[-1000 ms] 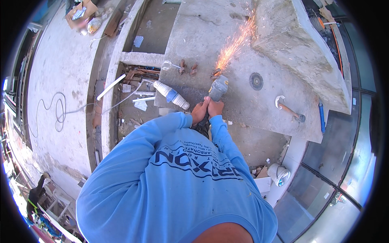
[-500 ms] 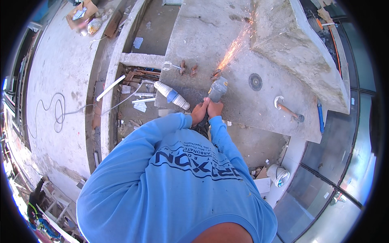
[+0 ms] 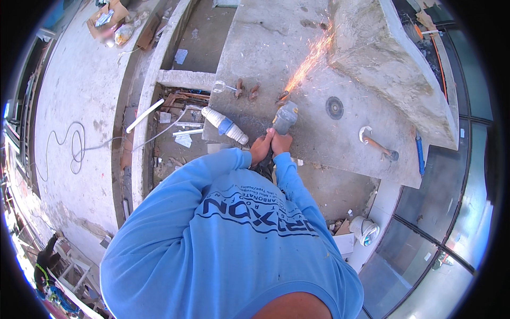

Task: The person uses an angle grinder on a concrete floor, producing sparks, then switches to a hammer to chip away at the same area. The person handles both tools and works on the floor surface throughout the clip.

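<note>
My left hand (image 3: 260, 148) and my right hand (image 3: 282, 142) are closed side by side around the body of a grey and yellow angle grinder (image 3: 287, 118). Its head points away from me, against a small rusty metal piece (image 3: 282, 98) on the concrete slab (image 3: 313, 139). Orange sparks (image 3: 308, 63) stream from that contact toward the far right. Left of it lie two more rusty metal pieces, one (image 3: 239, 89) beside the other (image 3: 254, 92). The grinder's rear end is hidden by my hands and sleeves.
On the slab lie a round dark disc (image 3: 334, 108), a hammer (image 3: 378, 145), a blue tube (image 3: 420, 154) and a white wrapped roll with a blue band (image 3: 227, 126). A raised concrete block (image 3: 390, 64) stands far right. A grey cable (image 3: 77, 154) loops left; a white bucket (image 3: 365, 229) stands right.
The spray of sparks looks fuller and slightly wider. My hands and the grinder hold nearly the same place.
</note>
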A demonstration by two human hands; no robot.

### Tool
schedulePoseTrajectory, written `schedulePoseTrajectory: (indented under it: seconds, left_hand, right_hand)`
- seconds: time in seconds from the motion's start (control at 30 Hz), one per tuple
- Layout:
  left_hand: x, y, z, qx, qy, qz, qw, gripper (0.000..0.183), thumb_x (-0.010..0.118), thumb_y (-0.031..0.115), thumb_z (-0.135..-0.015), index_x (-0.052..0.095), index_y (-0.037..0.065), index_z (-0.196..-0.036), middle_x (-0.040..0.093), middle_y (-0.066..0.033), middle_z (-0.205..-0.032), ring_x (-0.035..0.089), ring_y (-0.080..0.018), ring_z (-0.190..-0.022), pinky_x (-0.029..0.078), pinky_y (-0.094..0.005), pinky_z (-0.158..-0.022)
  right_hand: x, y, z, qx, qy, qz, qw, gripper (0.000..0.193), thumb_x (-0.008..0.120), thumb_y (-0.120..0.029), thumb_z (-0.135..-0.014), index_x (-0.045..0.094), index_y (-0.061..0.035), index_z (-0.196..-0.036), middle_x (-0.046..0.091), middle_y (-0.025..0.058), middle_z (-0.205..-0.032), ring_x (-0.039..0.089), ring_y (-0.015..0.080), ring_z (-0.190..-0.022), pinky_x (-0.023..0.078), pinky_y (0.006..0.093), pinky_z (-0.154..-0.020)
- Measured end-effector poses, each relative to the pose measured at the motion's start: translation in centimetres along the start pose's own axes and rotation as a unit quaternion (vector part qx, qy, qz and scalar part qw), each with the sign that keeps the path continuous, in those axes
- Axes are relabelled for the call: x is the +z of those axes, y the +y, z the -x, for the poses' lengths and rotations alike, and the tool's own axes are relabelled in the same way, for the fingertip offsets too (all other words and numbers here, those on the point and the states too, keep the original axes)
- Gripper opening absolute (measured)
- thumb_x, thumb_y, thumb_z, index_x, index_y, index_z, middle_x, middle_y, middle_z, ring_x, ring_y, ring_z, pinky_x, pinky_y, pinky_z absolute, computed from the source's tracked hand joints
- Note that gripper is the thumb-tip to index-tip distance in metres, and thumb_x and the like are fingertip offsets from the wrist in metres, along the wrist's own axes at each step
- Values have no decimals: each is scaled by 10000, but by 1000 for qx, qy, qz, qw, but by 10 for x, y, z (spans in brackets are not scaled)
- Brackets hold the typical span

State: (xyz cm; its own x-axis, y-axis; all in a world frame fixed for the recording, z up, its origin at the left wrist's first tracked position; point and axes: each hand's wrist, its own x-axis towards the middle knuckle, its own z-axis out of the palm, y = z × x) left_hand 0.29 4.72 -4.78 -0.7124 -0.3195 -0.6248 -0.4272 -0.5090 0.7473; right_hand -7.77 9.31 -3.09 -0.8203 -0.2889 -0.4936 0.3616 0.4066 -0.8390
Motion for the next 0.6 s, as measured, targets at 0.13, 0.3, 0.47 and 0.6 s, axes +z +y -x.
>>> schedulePoseTrajectory:
  seconds: [0.13, 0.3, 0.47, 0.6]
  left_hand:
    - [1, 4, -4, -13, -14, 8, 1000, 829, 233, 688, -868, 549, -57, -1048, 611, -131, -752, 602, -207, -563, 496, -317, -483]
    - [1, -2, -11, -5, -13, 8, 1000, 835, 233, 690, -866, 529, -62, -1075, 606, -142, -750, 601, -213, -555, 499, -324, -470]
    - [2, -8, -11, 0, -3, 8, 1000, 824, 242, 682, -872, 520, -58, -1105, 605, -143, -766, 600, -207, -573, 498, -315, -489]
    - [2, 0, -2, -13, -7, 20, 1000, 815, 246, 677, -876, 521, -52, -1116, 605, -141, -797, 601, -200, -598, 500, -309, -514]
  right_hand:
    - [-2, 6, -10, 4, -9, -31, 999, 278, 726, -116, -671, 629, 74, -849, 653, 123, -782, 593, 166, -680, 479, 331, -615]
    - [-2, -1, -9, -2, 2, 11, 1000, 287, 727, -111, -671, 625, 80, -859, 650, 129, -789, 598, 172, -691, 483, 331, -619]
    - [-1, -4, -2, -3, 9, 1, 1000, 296, 729, -106, -667, 620, 79, -869, 648, 133, -809, 599, 178, -705, 484, 335, -628]
    - [-2, 6, -6, -3, 2, -6, 1000, 294, 727, -105, -667, 620, 79, -869, 648, 132, -811, 597, 180, -705, 483, 337, -634]
